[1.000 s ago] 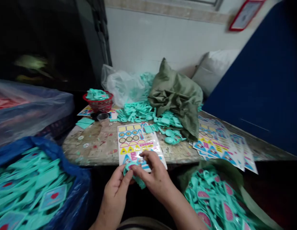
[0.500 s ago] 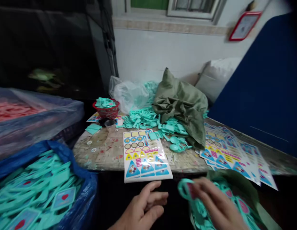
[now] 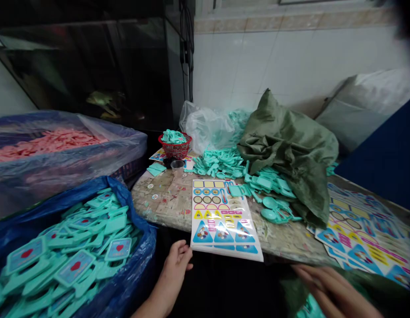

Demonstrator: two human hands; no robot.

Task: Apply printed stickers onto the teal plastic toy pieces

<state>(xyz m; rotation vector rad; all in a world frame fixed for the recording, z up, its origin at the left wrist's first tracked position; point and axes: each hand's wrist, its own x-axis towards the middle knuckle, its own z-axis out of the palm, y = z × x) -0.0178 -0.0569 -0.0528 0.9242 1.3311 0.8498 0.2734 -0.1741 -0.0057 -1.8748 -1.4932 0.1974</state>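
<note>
My left hand (image 3: 176, 263) hangs below the table edge, just left of the lower corner of a sticker sheet (image 3: 221, 221). Its fingers are loosely apart and hold nothing. My right hand (image 3: 327, 287) is blurred at the lower right, with fingers stretched out flat and nothing seen in them. It is over a green bag (image 3: 373, 287) in which a few teal plastic pieces (image 3: 307, 307) show. The sticker sheet lies on the worn table (image 3: 165, 201) with its near edge over the rim.
A blue-lined bin (image 3: 138, 265) of teal pieces with heart stickers sits at the lower left. Behind it is a plastic-covered bin of pink pieces (image 3: 49, 141). On the table are a red basket (image 3: 174, 150), loose teal parts (image 3: 221, 161), a green sack (image 3: 291, 150) and more sticker sheets (image 3: 363, 238).
The teal piece that both hands held went right with my right hand and is out of it now. My left hand came away empty. The view has swung left.
</note>
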